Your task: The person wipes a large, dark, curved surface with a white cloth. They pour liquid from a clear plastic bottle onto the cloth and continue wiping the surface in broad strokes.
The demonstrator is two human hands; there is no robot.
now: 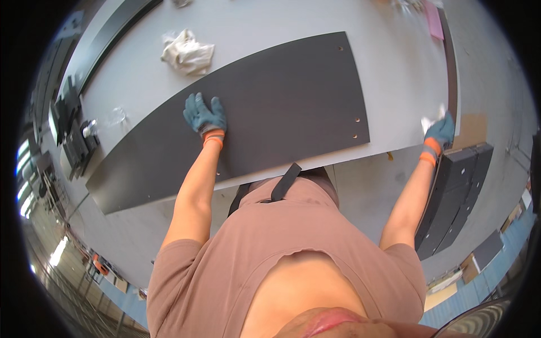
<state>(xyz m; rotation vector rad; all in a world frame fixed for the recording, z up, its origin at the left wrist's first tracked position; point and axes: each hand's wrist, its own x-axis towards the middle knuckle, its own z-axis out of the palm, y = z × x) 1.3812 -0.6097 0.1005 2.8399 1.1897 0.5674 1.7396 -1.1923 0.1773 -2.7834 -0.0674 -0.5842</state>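
A large dark grey panel (287, 101) with one curved edge lies flat on the light grey table (394, 84). Small holes show near its right end. My left hand (205, 116), in a blue-green glove with an orange cuff, rests on the panel left of its middle with fingers spread. Off to the right, beyond the panel, my right hand (441, 133) wears a matching glove. Its fingers are closed around a white cloth or wipe (428, 123), blurred and partly hidden, near the table's right edge.
A crumpled whitish cloth (189, 53) lies beyond the panel's curved edge. A clear plastic bottle (107, 123) is at the left, near dark parts (75, 143). Stacked dark panels or boxes (455, 194) stand beside my right forearm. A pink strip (433, 22) is at the far right.
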